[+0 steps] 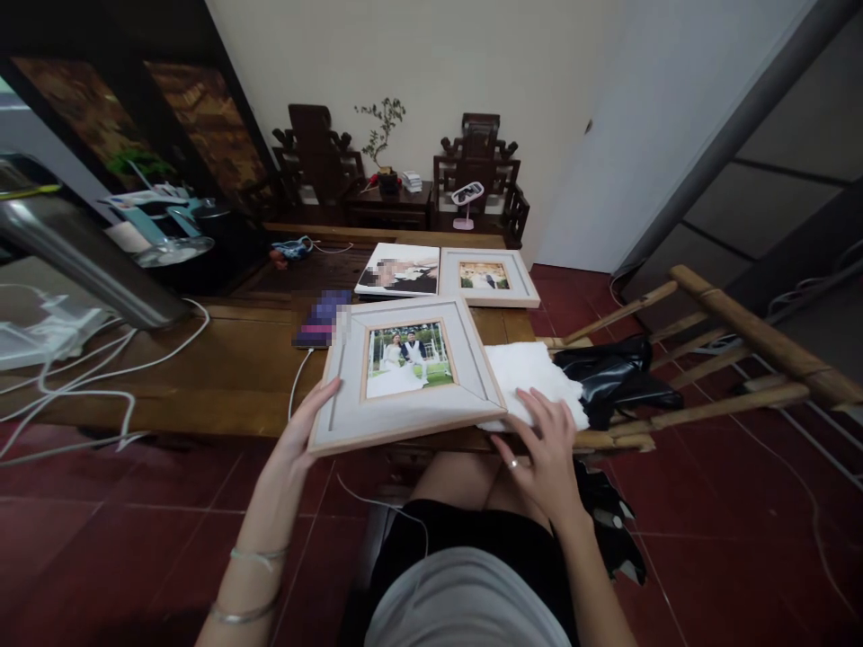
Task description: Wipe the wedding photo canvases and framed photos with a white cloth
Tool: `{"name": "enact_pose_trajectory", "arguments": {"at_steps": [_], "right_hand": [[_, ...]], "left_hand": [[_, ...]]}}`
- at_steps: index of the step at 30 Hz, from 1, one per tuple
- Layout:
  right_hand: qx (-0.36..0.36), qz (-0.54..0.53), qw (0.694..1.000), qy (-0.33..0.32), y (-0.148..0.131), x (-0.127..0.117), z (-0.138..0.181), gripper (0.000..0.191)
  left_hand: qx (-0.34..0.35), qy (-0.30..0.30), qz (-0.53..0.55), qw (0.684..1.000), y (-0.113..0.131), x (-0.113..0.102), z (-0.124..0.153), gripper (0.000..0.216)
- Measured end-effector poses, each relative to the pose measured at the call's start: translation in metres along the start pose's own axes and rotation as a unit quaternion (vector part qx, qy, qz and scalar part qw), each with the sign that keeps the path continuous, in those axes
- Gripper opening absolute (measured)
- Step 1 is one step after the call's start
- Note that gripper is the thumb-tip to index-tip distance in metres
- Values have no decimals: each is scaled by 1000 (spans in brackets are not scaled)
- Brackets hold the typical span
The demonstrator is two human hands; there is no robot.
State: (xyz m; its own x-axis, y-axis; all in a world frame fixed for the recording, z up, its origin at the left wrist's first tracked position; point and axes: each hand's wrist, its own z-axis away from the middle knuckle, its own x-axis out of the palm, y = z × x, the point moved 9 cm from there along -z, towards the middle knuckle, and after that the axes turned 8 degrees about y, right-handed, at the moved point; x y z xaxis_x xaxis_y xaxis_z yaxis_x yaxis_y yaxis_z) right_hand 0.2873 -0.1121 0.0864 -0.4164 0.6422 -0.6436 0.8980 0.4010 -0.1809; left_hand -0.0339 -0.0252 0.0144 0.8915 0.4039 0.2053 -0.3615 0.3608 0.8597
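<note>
Table (222,377): beneath and beyond the fingers. Frame (408,409): between the hands, tilted, its left edge clamped by the left hand (301,431), thumb at the front. White cloth (536,377): under the right hand (545,449), whose fingers are spread apart beside the frame's near corner; contact there cannot be told. Step, as judged: handling the frame; shifting it would call for support at both edges.
</note>
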Motion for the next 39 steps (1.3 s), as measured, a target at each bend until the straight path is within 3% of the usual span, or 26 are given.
{"name": "enact_pose_trajectory", "arguments": {"at_steps": [4, 7, 9, 11, 14, 18, 21, 24, 26, 29, 32, 34, 35, 37, 39], "right_hand": [[26, 25, 997, -70, 8, 25, -1, 21], [59, 49, 996, -35, 33, 22, -7, 14], [97, 63, 992, 54, 58, 3, -12, 12], [163, 60, 968, 181, 85, -27, -14, 11], [267, -11, 901, 342, 113, -61, -13, 16], [322, -147, 824, 443, 112, -71, -25, 22], [357, -266, 785, 432, 107, -56, -34, 25], [389, -372, 767, 348, 103, -27, -38, 39], [386, -402, 777, 294, 99, -13, -40, 57], [338, -360, 829, 264, 101, -9, -45, 72], [264, -204, 878, 343, 111, -32, -47, 66], [200, -92, 910, 351, 113, -42, -54, 50], [158, -55, 936, 309, 111, -37, -63, 39], [50, -32, 987, 151, 98, -10, -81, 27], [-53, -36, 998, -15, 80, 25, -86, 36]], "left_hand": [[-16, -14, 14, 1000, -3, 9, -3, 26], [-25, -21, 12, 999, -5, 14, -6, 26], [-31, -32, 5, 999, -6, 17, -9, 26], [-19, -51, -4, 999, -5, 22, -12, 27], [15, -76, -19, 997, -1, 32, -14, 34], [28, -108, -40, 993, -7, 54, -11, 45], [29, -118, -63, 991, -15, 70, -11, 50], [52, -117, -94, 987, -17, 76, -11, 53], [65, -116, -121, 984, -17, 76, -12, 53], [77, -127, -174, 974, -13, 73, -15, 49], [129, -128, -257, 949, -3, 72, -18, 46], [191, -86, -323, 923, 7, 71, -21, 45], [230, -55, -351, 906, 12, 71, -21, 47], [314, -6, -388, 867, 21, 76, -16, 55], [407, 5, -409, 817, 26, 87, -6, 62]]}}
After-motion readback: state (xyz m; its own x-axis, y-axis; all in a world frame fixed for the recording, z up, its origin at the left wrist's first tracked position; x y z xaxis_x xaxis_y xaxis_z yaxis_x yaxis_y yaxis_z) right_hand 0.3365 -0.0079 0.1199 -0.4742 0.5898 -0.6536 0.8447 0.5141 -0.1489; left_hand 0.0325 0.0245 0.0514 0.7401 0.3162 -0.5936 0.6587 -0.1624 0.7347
